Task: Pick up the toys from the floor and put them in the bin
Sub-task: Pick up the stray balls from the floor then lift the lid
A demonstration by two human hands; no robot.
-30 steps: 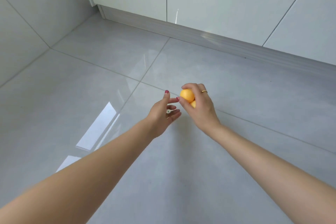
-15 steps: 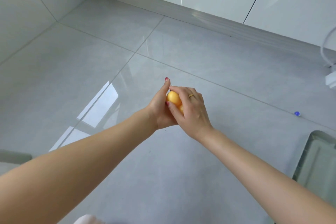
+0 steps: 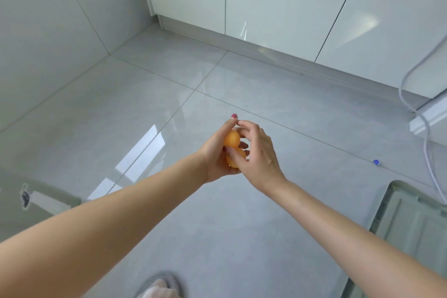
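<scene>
Two orange balls, the upper one [image 3: 231, 138] stacked on the lower one [image 3: 234, 161], sit between my two hands above the floor. My left hand [image 3: 214, 161] cups them from the left, its thumb reaching up past the top ball. My right hand [image 3: 260, 155] closes on them from the right, with the thumb across the lower ball and the fingers arched over the upper one. A small blue marble [image 3: 375, 162] lies on the floor far to the right. The pale green bin [image 3: 411, 225] shows at the lower right edge, only partly in view.
White cabinet fronts and a grey plinth [image 3: 290, 58] run along the back. A white cable [image 3: 427, 133] hangs down at the right past a white ledge [image 3: 429, 116]. My slippered foot [image 3: 159, 285] is at the bottom. A tiled wall stands at the left.
My right hand held both balls alone; my left hand came in and now cups them too. The view swung right, bringing the bin, marble and cable into sight.
</scene>
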